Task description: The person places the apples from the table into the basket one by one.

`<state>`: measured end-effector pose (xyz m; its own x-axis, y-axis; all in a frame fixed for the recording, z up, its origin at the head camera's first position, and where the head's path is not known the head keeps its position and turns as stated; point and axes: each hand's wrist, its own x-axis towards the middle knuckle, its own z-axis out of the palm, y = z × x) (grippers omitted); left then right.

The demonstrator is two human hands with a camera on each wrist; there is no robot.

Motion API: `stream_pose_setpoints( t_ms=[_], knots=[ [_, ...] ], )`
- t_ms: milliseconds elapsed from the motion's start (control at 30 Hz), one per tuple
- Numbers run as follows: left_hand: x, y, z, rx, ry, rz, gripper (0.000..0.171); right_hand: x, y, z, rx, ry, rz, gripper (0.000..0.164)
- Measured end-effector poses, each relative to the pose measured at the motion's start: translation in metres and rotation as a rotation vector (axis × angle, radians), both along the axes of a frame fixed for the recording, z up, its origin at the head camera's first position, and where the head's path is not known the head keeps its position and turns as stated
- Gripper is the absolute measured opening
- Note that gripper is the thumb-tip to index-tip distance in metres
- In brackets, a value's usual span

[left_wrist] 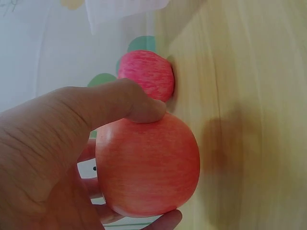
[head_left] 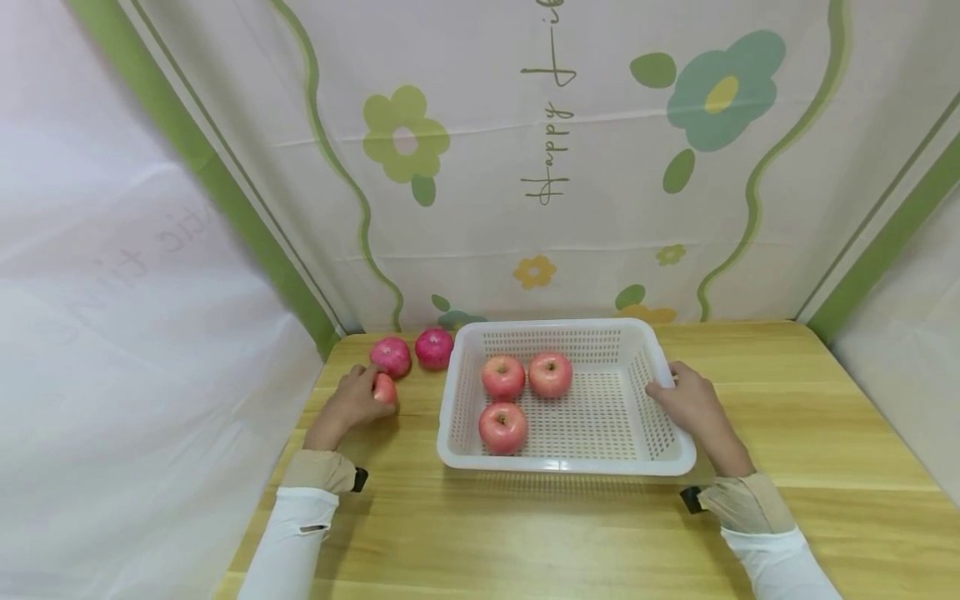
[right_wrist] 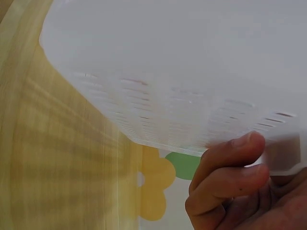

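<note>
My left hand (head_left: 354, 402) holds a light red apple (left_wrist: 148, 165) at the table's left side, thumb on top and fingers curled beneath it. In the left wrist view a shadow falls on the wood beside this apple. Just beyond it sit two deep-pink round fruits with streaked skin, one nearer the hand (head_left: 391, 357) and one closer to the basket (head_left: 434, 348). A white plastic basket (head_left: 562, 464) stands in the middle. My right hand (head_left: 692, 406) grips its right rim, thumb over the edge and fingers curled against the outside wall. Inside, three apples (head_left: 503, 428) lie toward the left.
The wooden table (head_left: 525, 542) reaches back to a printed cloth (head_left: 480, 225) with flowers and lettering. More pale cloth (head_left: 135, 375) hangs along the left side, and another sheet (head_left: 915, 400) hangs at the right.
</note>
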<state>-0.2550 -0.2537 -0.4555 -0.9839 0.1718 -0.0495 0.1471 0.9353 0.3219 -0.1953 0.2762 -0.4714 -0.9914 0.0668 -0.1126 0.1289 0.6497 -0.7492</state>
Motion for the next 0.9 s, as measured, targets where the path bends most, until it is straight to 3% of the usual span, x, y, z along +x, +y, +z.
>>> stream_pose_setpoints(
  t_ms=[567,900],
  knots=[
    [-0.001,0.013,0.025,0.0,-0.007,-0.047,0.085,-0.001,0.002,-0.001,-0.022,-0.008,0.001,0.058],
    [-0.001,0.024,0.037,-0.006,0.042,-0.105,0.074,-0.001,0.003,-0.002,-0.026,0.004,0.015,0.058]
  ],
)
